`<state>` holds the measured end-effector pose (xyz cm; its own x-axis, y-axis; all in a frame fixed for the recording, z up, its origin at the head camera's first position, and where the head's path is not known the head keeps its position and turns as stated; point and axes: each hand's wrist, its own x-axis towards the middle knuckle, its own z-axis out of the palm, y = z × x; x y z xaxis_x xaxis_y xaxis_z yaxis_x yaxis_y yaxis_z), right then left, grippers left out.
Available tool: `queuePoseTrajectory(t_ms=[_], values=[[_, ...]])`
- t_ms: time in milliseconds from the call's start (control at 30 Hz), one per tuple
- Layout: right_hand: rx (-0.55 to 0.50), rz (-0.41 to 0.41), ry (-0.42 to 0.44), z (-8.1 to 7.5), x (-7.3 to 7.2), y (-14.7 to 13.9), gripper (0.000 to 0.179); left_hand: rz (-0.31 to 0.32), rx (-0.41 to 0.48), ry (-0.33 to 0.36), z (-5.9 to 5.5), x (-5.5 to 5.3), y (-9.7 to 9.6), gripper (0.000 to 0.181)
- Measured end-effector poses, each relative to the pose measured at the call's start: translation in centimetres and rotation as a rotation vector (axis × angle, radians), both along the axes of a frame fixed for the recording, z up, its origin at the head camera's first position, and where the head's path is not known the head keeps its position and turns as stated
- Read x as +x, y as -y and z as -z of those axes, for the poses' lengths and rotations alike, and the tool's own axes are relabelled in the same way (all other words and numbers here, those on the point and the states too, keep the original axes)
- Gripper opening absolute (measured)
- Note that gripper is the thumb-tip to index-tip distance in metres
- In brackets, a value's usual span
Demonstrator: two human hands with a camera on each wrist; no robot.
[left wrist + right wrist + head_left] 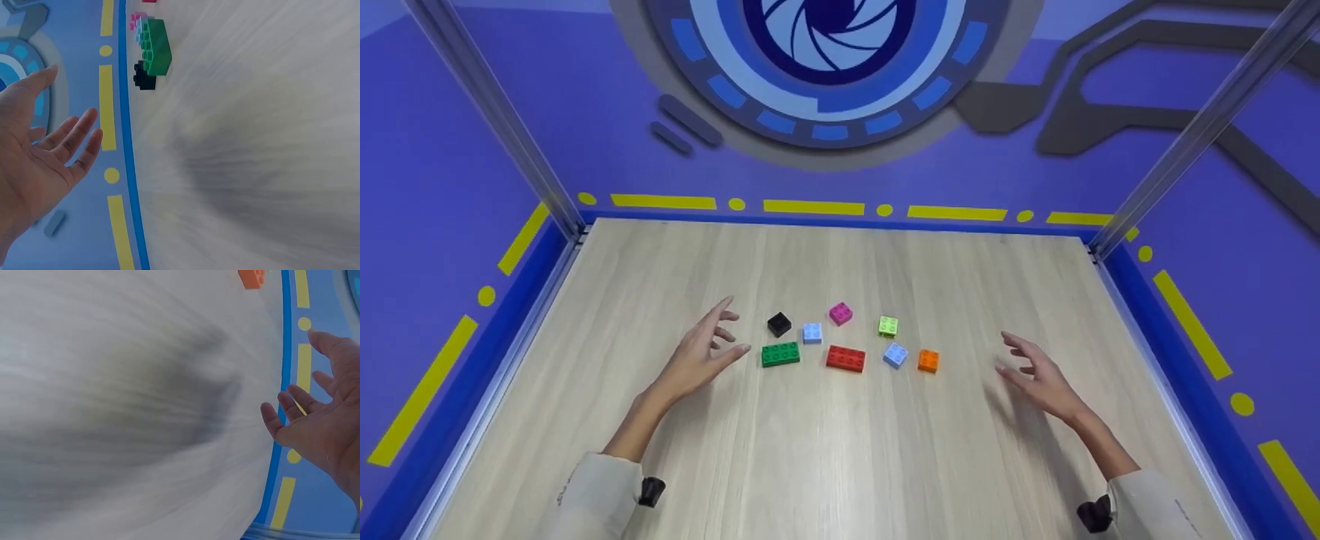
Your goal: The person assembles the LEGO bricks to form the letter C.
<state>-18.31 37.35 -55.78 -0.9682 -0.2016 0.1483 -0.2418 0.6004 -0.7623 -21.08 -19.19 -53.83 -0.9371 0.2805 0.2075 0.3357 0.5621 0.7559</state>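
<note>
My left hand (697,361) hovers left of a loose group of toy building bricks, fingers spread and holding nothing. Nearest to it are a green brick (780,355) and a small black brick (779,324). A light blue brick (812,334), a pink brick (841,313) and a long red brick (846,358) lie in the middle. Farther right come a lime brick (888,326), a second light blue brick (895,355) and an orange brick (928,361). Over the table's right side, my right hand (1041,382) is also empty, its fingers relaxed, apart from the orange brick.
The bricks lie on a pale wood-grain table (810,465). Blue panels with yellow dashes stand along its back, left and right sides. Metal posts (1192,135) rise at both back corners. Each sleeve cuff has a small black device (652,491) on it.
</note>
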Motion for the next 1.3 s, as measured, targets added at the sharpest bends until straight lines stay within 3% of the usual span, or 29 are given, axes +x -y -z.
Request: queuePoseTrajectory(t_ms=[200, 400, 567, 733, 1033, 1300], values=[[-0.093, -0.085, 0.054, -0.8, 0.2, 2.4, 0.056, 0.038, -0.059, -0.003, 0.1, 0.6, -1.4, 0.073], [-0.087, -0.18, 0.08, -1.4, 0.1, 5.5, 0.054, 0.064, -0.063, 0.008, 0.3, 0.8, -2.5, 0.064], [-0.09, -0.254, 0.131, -0.9, -0.2, 7.7, 0.052, 0.09, -0.111, -0.011, 1.0, 0.9, -3.2, 0.065], [-0.116, -0.283, 0.171, 0.2, -0.5, 9.7, 0.048, 0.119, -0.111, 0.014, 1.6, 1.2, -3.7, 0.065], [-0.254, -0.356, 0.326, 1.2, -0.5, 14.0, 0.051, 0.127, -0.071, 0.081, 3.0, 2.4, -3.8, 0.065], [-0.314, -0.309, 0.431, 2.2, -0.5, 15.7, 0.05, 0.21, -0.004, 0.1, 4.1, 1.8, -5.6, 0.063]])
